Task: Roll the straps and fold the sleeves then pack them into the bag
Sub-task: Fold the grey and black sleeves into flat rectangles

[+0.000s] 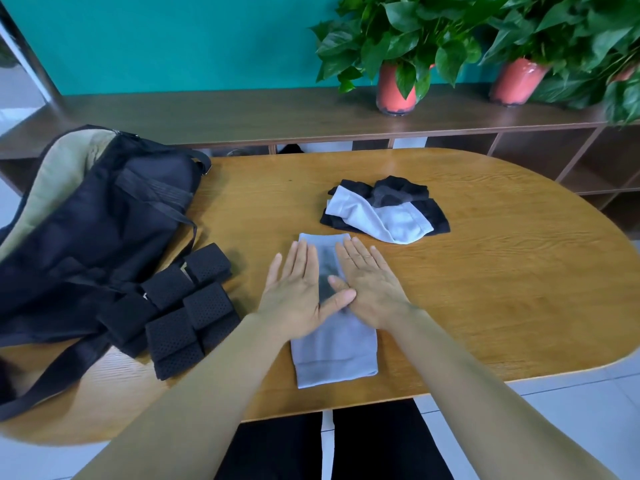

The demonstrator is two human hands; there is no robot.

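Note:
A light grey sleeve (334,355) lies lengthwise on the wooden table (502,278) in front of me. My left hand (298,289) and my right hand (370,285) rest flat on its middle, palms down, fingers spread, thumbs touching. Behind it, a pile of white, grey and black sleeves (386,213) sits loosely heaped. Several rolled black mesh straps (183,306) are grouped at the left, touching the black bag (90,230), which lies open with a beige lining showing.
A long bag strap (52,382) trails over the table's near left edge. Behind the table runs a low brown shelf unit (519,133) with potted plants in red pots (394,88) against a teal wall.

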